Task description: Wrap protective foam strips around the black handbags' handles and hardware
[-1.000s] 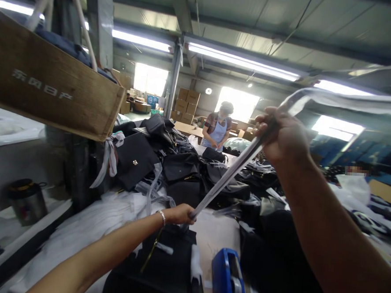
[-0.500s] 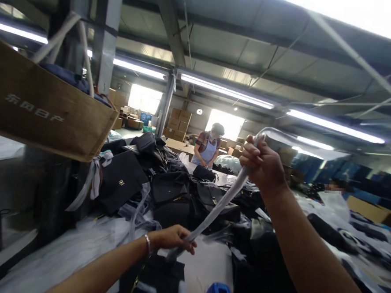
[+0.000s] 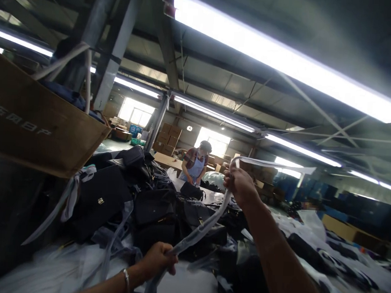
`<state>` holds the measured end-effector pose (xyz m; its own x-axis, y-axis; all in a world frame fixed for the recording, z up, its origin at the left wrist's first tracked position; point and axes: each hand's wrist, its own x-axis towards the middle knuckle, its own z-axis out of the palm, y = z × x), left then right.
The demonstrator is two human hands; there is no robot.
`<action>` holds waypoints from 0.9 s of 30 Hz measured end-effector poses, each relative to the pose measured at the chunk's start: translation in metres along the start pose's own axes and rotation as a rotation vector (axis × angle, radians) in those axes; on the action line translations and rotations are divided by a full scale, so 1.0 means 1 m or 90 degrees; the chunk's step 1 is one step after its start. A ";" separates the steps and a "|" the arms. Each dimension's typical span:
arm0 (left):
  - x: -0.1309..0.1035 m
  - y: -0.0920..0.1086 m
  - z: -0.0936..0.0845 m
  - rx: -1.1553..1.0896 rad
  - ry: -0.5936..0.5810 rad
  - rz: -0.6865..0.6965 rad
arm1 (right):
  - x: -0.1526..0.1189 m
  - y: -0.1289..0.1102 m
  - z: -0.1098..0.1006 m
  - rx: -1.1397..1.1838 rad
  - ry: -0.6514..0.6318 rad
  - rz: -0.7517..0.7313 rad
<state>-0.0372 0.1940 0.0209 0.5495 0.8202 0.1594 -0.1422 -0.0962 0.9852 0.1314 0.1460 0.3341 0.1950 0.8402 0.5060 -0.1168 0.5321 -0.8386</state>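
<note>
A long, narrow translucent plastic sleeve (image 3: 203, 230) runs slantwise between my two hands. My right hand (image 3: 241, 184) is raised and closed around its upper part, and a loose end trails off to the right above the wrist. Lower down, my left hand (image 3: 160, 257), with a bracelet at the wrist, pinches the sleeve. Below that hand the strip looks darker; what is inside it I cannot make out. Beyond my hands lie piled black bags (image 3: 155, 208), one a flap bag with a gold clasp (image 3: 89, 197).
A tan tote bag (image 3: 44, 128) hangs from a pillar (image 3: 117, 49) at left. White plastic film (image 3: 72, 262) lies at lower left, beside the light table top (image 3: 188, 287). A co-worker in an apron (image 3: 197, 164) stands across the table. Black goods (image 3: 311, 253) lie at right.
My head view has tilted upward and shifted, bringing a ceiling light further in. Both hands still hold the plastic sleeve; its loose end now stretches out straighter to the right.
</note>
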 end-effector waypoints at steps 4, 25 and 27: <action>-0.002 -0.008 0.004 -0.003 0.044 0.022 | -0.001 0.008 0.002 -0.045 0.045 -0.069; -0.016 0.021 0.005 0.063 -0.118 0.074 | -0.030 -0.050 -0.003 -0.005 -0.256 -0.004; -0.015 0.030 0.010 0.055 -0.120 0.065 | -0.033 -0.053 -0.001 0.008 -0.254 -0.020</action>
<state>-0.0416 0.1729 0.0483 0.6808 0.6849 0.2596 -0.1379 -0.2283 0.9638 0.1321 0.0902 0.3615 -0.1954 0.7969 0.5716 -0.1292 0.5568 -0.8205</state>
